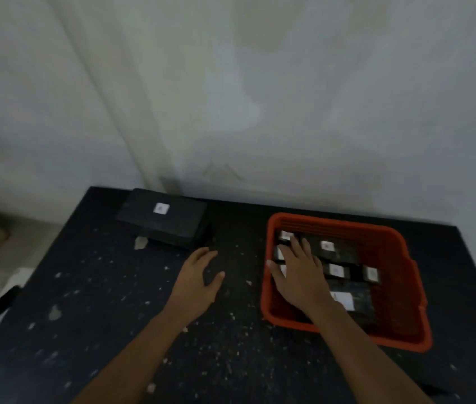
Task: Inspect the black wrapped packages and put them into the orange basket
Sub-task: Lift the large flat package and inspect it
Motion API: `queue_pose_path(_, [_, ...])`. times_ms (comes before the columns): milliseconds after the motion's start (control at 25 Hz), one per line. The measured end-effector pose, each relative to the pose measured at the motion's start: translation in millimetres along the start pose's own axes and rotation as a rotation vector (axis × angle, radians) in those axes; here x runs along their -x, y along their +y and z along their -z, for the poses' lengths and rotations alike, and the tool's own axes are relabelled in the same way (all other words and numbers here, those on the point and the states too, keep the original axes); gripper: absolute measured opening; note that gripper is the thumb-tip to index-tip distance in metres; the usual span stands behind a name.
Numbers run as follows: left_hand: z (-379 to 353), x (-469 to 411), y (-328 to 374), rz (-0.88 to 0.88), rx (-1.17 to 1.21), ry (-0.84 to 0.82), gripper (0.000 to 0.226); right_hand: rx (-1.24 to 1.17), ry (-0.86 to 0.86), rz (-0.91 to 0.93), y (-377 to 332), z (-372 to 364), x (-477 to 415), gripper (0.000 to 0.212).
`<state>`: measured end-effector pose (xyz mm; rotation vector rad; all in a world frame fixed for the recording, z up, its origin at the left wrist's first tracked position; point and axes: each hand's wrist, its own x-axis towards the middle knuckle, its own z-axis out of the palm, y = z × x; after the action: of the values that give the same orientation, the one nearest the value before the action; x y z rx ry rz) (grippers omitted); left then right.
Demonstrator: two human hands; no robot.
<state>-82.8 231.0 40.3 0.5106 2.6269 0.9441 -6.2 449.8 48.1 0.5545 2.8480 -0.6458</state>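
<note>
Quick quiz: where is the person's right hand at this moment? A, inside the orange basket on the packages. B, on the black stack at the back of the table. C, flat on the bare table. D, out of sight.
A: the right hand lies spread over the black packages inside the orange basket.
</note>
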Motion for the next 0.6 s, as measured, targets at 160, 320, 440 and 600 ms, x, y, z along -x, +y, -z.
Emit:
queue_pose_path(160, [53,-14,-63,0.13,0.032,0.021,0.048,-0.163,-0.061,0.029,-75,-30,-32,0.057])
queue_pose_path(320, [97,-42,-120,0.302,0.129,0.101,0.045,-0.562,-0.125,-0.217,-145,-55,-75,0.061])
queue_pose_path(440, [114,-68,-148,0.426,0.241,0.106,0.024,-0.798,-0.103,-0.414,-173,-73,-109,0.07])
queue_pose_path(600, [127,-100,-180,0.458,0.379,0.11,0.068,-0.99,-0.099,-0.563,-185,-96,-148,0.086])
